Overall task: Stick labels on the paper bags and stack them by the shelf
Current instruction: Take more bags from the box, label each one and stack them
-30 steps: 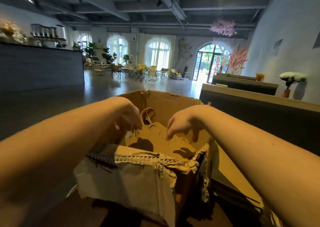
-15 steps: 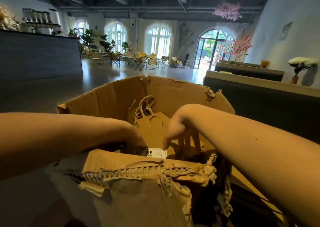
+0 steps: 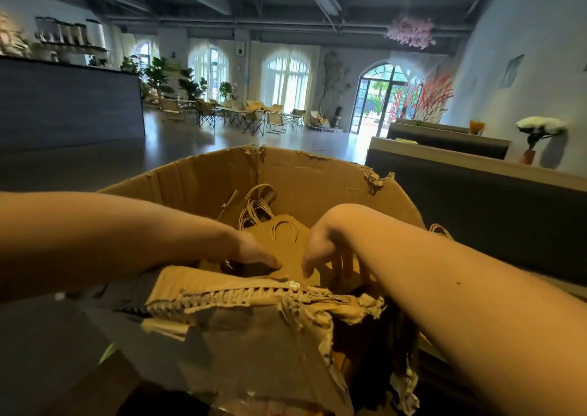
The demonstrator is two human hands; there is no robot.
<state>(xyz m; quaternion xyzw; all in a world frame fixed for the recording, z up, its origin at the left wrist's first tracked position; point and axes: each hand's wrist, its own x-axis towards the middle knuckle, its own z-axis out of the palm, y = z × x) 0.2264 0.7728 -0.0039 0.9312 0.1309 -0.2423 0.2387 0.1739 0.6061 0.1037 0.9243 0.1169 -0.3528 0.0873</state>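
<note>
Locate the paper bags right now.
Head view, centre: the paper bags lie flat inside the torn cardboard box, between the left hand and the right hand.

A torn brown corrugated cardboard box (image 3: 317, 174) fills the foreground, its near flap ragged. Behind it spreads a glossy grey floor (image 3: 95, 161). A long dark grey worktop (image 3: 70, 107) stands at left, with green potted plants (image 3: 158, 75) beyond it. Tan folding chairs (image 3: 276, 120) sit before tall arched curtained windows (image 3: 286, 79). A pink flower cluster (image 3: 409, 33) hangs from the ceiling. At right, white flowers in a small reddish vase (image 3: 540, 129) stand on a pale-topped dark ledge (image 3: 476, 174).
</note>
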